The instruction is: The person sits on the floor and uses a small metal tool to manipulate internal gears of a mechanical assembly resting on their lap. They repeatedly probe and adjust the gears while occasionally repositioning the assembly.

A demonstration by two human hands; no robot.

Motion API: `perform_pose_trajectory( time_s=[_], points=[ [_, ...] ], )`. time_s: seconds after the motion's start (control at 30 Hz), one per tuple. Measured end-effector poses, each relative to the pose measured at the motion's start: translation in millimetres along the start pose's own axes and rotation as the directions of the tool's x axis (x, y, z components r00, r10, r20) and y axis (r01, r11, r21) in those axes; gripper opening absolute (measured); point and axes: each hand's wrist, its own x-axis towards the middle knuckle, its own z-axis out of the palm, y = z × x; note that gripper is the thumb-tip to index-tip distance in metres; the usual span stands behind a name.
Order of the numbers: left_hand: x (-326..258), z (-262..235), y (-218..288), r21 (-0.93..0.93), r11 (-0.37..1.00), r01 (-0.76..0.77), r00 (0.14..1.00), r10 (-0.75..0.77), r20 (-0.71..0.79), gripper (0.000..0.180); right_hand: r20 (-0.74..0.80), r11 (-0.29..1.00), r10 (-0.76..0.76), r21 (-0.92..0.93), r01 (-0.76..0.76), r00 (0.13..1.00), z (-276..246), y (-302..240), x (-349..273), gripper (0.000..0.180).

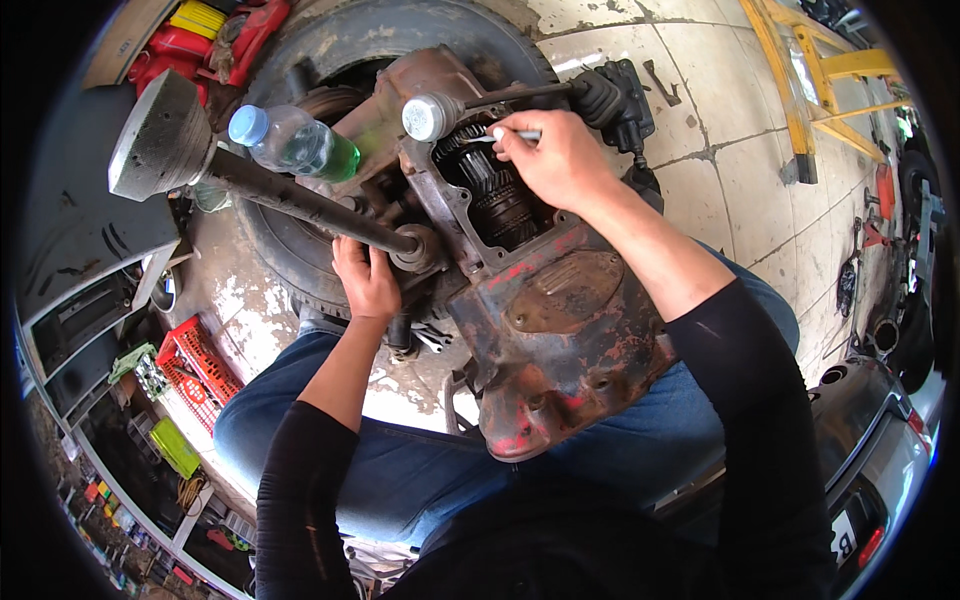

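Observation:
A rusty gearbox housing [560, 340] with red paint traces lies between my legs. Its opening exposes dark, oily gears [492, 195]. Over that opening, my right hand [555, 160] pinches a slim whitish tool [505, 136], its tip near the upper gears; its exact kind is unclear. My left hand [366, 280] is closed at the underside of a metal shaft [300, 198] with a broad flared end, its fingertips partly hidden there. A gear lever [520, 94] with a pale round knob [430, 118] lies across the far end of the housing.
Behind the gearbox lies a large tyre [400, 20]. A clear bottle with green liquid [300, 145] leans near the shaft. A red plastic basket [195, 372] and grey shelving [70, 330] stand left. On the right are a yellow metal stand [800, 80] and a grey car [880, 430].

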Motion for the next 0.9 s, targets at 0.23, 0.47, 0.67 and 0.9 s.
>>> perform_pose_trajectory(
  time_s=[0.23,0.47,0.67,0.9],
  points=[
    [0.1,-0.2,-7.1,-0.074,0.994,0.086,0.995,-0.082,0.053,0.021,0.004,0.999,-0.006,-0.037,0.006,1.000,0.7,0.0,-1.1,0.027],
    [3.5,1.8,-3.2,-0.077,0.996,0.043,0.999,-0.042,0.005,0.020,-0.077,0.996,-0.086,0.032,0.089,0.993,3.1,-1.1,-3.1,0.027],
    [1.1,1.2,-5.6,-0.057,0.996,0.064,0.998,-0.064,0.002,0.021,-0.046,0.998,-0.055,-0.030,0.054,0.997,-12.8,-9.5,9.6,0.027],
    [3.2,3.0,-4.1,-0.083,0.994,0.067,0.998,-0.068,-0.006,0.022,-0.075,0.994,-0.104,-0.040,0.101,0.992,2.5,15.1,9.8,0.029]
  ],
)
